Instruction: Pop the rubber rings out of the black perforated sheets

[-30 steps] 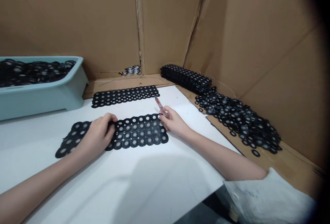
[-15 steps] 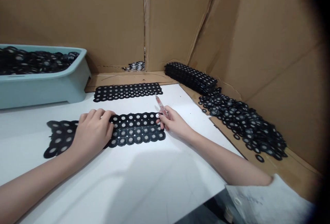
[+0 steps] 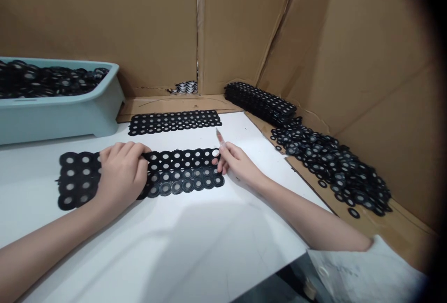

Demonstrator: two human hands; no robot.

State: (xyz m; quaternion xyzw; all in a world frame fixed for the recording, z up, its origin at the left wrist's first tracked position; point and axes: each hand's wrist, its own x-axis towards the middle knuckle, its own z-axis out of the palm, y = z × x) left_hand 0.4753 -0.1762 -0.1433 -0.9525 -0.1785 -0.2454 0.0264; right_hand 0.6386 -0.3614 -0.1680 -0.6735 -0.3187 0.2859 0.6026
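Observation:
A black sheet of joined rubber rings [image 3: 177, 176] with pale centres lies on the white tabletop. My left hand [image 3: 123, 168] is closed over its left-middle part, fingers curled at the far edge, and covers some of the rings. At the sheet's right end is my right hand [image 3: 237, 161], closed around a slim, clear, pen-like tool [image 3: 219, 136] with a reddish inside. The tool's narrow end points up and away from the sheet. My right fingertips are at the sheet's right edge; whether they also pinch it I cannot tell.
Another ring sheet [image 3: 174, 122] lies farther back. A light-blue bin [image 3: 59, 119] full of black rings stands at left. Stacked sheets [image 3: 260, 103] and a heap of loose rings [image 3: 331, 168] are at right on cardboard [image 3: 310, 189]. Cardboard walls [image 3: 139, 23] enclose the table.
The sheet's left end, curled and skewed before, now lies flatter and straighter. My left hand has shifted slightly left. The tool has turned a little in my right hand.

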